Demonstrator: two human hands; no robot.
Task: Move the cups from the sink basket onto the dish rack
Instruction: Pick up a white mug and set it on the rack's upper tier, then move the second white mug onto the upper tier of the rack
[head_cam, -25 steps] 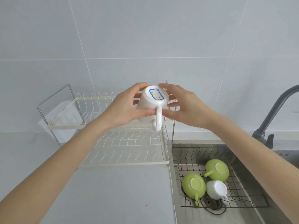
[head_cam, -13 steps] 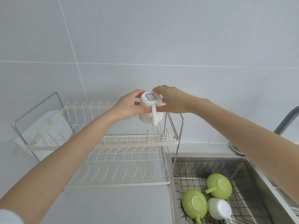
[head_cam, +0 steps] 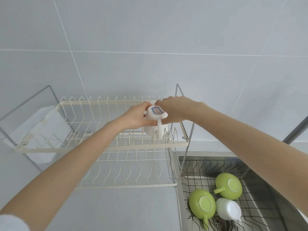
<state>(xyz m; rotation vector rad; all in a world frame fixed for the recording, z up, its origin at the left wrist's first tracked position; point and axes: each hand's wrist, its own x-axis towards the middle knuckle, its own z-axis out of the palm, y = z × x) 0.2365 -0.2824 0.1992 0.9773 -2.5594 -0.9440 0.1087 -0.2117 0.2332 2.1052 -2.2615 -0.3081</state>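
A white mug (head_cam: 154, 125) with a blue-edged label on its base is upside down over the right end of the cream dish rack's upper tier (head_cam: 93, 146). My left hand (head_cam: 137, 116) grips its left side and my right hand (head_cam: 176, 108) grips its right side and base. The handle points toward me; whether its rim touches the rack's prongs I cannot tell. In the wire sink basket (head_cam: 208, 164) lie two green cups, one (head_cam: 202, 205) at the left and one (head_cam: 228, 185) behind it, plus a white cup (head_cam: 228, 211), all upside down.
The rack's lower tier (head_cam: 126, 185) stands on the grey counter (head_cam: 116, 209). A white cutlery holder (head_cam: 43, 124) hangs at the rack's left end. The steel sink (head_cam: 286, 197) holds the basket, with a drain (head_cam: 218, 223) in front. A dark tap (head_cam: 295, 130) rises at the right edge.
Both hands have carried the white mug down and away from me, from in front of the rack onto the right end of its upper tier. The view has tilted slightly.
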